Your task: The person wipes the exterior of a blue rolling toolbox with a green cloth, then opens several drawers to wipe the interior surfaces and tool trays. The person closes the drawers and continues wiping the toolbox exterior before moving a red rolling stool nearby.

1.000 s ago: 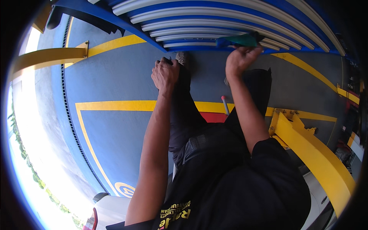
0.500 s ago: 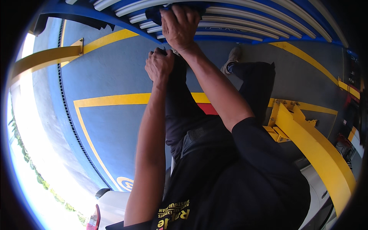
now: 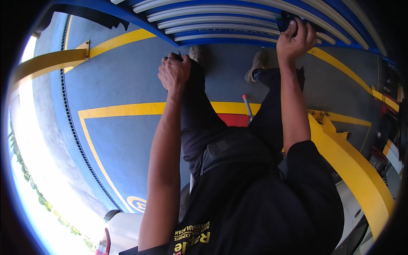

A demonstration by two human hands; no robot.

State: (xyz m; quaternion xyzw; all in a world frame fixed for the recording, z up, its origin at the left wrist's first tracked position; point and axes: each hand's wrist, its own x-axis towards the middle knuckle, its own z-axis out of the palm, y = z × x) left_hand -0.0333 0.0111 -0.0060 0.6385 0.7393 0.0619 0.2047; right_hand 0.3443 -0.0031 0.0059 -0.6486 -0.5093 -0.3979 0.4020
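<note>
A blue drawer cabinet (image 3: pixel 140 23) with pale metal strips along its drawer fronts stands in front of me. My right hand (image 3: pixel 296 39) is closed on a dark cloth (image 3: pixel 285 19) pressed against the strips toward the cabinet's right. Most of that cloth lies behind the fingers. My left hand (image 3: pixel 174 72) is at my left knee, its fingers curled. A small dark edge shows at its fingertips, but I cannot make out what it belongs to.
Yellow lift arms reach in at the left (image 3: pixel 51 61) and right (image 3: pixel 352 165). Yellow lines (image 3: pixel 127 109) mark the grey floor, and a dark grating (image 3: pixel 68 97) runs along the left. Behind me, a thin rod with a red tip (image 3: pixel 245 97) stands beside my leg. Pale car bodywork (image 3: pixel 125 227) shows below.
My right hand has slid with the cloth from the left part of the cabinet front to its right. The left hand has stayed at the knee.
</note>
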